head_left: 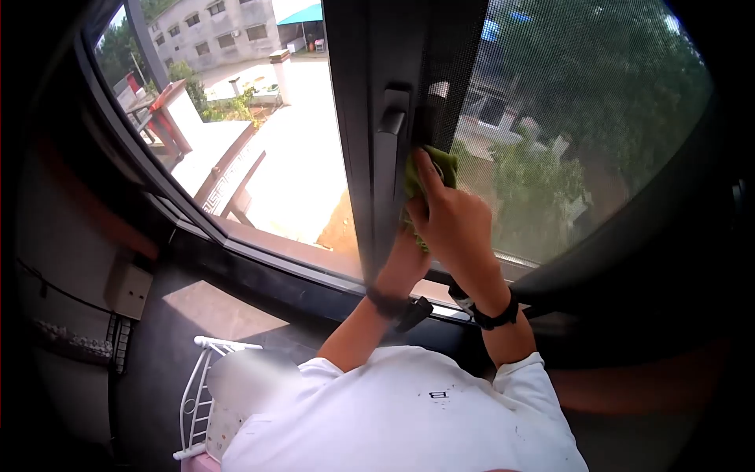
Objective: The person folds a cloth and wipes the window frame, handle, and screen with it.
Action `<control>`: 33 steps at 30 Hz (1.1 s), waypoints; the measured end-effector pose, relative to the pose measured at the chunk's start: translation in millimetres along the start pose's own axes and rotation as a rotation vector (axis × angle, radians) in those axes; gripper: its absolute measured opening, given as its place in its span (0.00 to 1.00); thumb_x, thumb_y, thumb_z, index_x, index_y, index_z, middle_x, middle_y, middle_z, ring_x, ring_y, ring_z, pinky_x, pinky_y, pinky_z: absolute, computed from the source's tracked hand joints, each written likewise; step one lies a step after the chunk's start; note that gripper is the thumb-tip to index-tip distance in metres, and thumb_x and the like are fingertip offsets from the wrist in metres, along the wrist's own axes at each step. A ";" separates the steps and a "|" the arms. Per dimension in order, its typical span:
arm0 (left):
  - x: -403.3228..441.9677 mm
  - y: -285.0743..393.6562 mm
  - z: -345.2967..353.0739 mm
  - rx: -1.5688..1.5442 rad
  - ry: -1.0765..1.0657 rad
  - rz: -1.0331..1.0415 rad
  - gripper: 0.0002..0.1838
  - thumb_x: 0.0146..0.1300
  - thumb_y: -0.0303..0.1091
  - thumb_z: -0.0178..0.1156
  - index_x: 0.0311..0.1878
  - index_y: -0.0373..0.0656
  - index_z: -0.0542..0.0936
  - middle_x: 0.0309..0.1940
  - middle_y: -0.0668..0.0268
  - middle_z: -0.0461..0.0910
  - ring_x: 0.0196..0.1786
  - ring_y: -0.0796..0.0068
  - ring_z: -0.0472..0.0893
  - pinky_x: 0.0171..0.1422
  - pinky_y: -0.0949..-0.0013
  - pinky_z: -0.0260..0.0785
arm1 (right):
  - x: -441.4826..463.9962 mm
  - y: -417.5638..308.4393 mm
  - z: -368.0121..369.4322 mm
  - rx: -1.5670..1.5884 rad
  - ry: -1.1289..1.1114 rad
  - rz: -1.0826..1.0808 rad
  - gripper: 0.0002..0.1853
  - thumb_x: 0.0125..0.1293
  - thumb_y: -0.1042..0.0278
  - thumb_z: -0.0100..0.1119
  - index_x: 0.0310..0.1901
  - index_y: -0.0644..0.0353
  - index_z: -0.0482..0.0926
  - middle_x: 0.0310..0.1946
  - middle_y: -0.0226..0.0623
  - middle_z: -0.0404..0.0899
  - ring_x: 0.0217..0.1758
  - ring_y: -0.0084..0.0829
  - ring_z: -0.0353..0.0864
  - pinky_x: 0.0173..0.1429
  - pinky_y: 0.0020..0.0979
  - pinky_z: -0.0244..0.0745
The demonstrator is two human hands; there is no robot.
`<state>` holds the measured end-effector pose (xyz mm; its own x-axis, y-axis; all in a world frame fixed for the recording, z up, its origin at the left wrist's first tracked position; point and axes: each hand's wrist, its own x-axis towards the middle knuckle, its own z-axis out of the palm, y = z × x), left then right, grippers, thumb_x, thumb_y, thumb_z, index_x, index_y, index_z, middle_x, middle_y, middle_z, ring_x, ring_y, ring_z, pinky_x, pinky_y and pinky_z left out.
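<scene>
A green cloth lies against the dark window frame, just right of the black window handle. My right hand grips the cloth, with its index finger stretched up along it and the other fingers curled. Lower down, my left hand is close under the right one, at the bottom end of the cloth. Its fingers are hidden behind the cloth and the right hand, so its grip cannot be made out. Dark bands with devices sit on both wrists.
To the right is a mesh screen with trees behind it. Bright window glass on the left looks onto a yard and building. The dark sill runs below. A white metal rack stands at lower left on the grey floor.
</scene>
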<state>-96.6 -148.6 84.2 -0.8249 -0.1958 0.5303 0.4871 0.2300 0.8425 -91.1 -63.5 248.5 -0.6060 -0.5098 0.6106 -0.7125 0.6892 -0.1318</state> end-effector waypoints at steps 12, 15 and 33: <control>-48.7 -3.8 6.3 -0.869 0.092 -0.417 0.25 0.66 0.33 0.56 0.64 0.38 0.65 0.58 0.55 0.73 0.61 0.60 0.75 0.61 0.66 0.68 | -55.9 1.1 54.8 -0.009 -0.252 0.166 0.32 0.62 0.60 0.55 0.69 0.45 0.64 0.19 0.44 0.77 0.21 0.48 0.79 0.26 0.44 0.74; -51.8 3.5 -8.3 -0.887 0.142 -0.606 0.21 0.70 0.32 0.51 0.64 0.36 0.66 0.57 0.60 0.75 0.58 0.64 0.77 0.60 0.68 0.69 | -66.9 4.4 56.8 0.027 -0.284 0.242 0.33 0.62 0.61 0.56 0.71 0.44 0.61 0.19 0.44 0.77 0.22 0.49 0.79 0.28 0.44 0.74; -24.9 32.7 59.3 -0.471 -0.298 -0.561 0.20 0.74 0.44 0.50 0.53 0.34 0.74 0.40 0.67 0.79 0.41 0.81 0.76 0.46 0.75 0.70 | -140.0 86.3 14.5 0.316 0.185 0.639 0.28 0.67 0.67 0.51 0.69 0.57 0.64 0.24 0.55 0.77 0.27 0.47 0.83 0.34 0.38 0.75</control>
<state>-77.1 -79.7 93.0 -0.9930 0.1156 0.0233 -0.0086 -0.2681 0.9633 -72.8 59.9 140.4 -0.8875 0.0559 0.4574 -0.3252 0.6272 -0.7077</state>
